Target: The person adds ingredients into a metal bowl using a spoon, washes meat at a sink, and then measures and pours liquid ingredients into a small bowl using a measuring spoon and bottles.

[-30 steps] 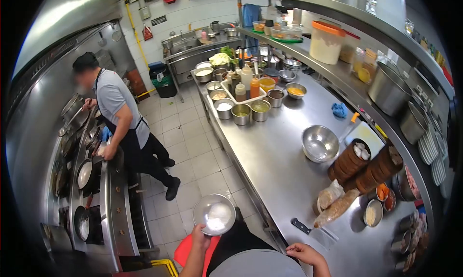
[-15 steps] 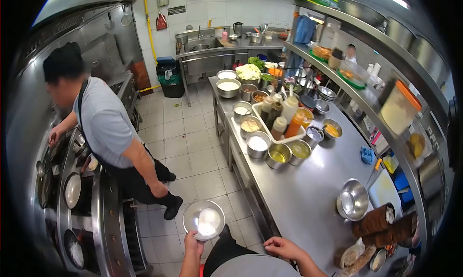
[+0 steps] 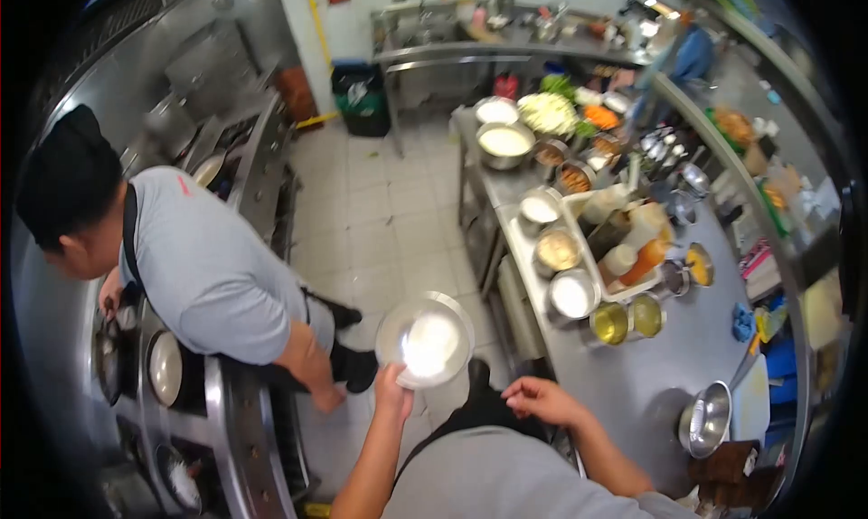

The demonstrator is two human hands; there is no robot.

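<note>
A co-worker (image 3: 212, 275) leans over the stove (image 3: 221, 401), close on the left of the bowl. To the right, the desk (image 3: 624, 383) carries sauce bottles (image 3: 644, 264), filled metal containers and, nearer, a second bowl (image 3: 694, 421). The white-filled metal bowl (image 3: 391, 329) is just beyond the left hand (image 3: 393, 394), above the floor. That hand grips its near rim; the right hand (image 3: 542, 400) hangs half-open beside the desk, fingers loosely bent.

1 round metal bowl (image 3: 392, 336), mouth up, holds white contents (image 3: 429, 344).
</note>
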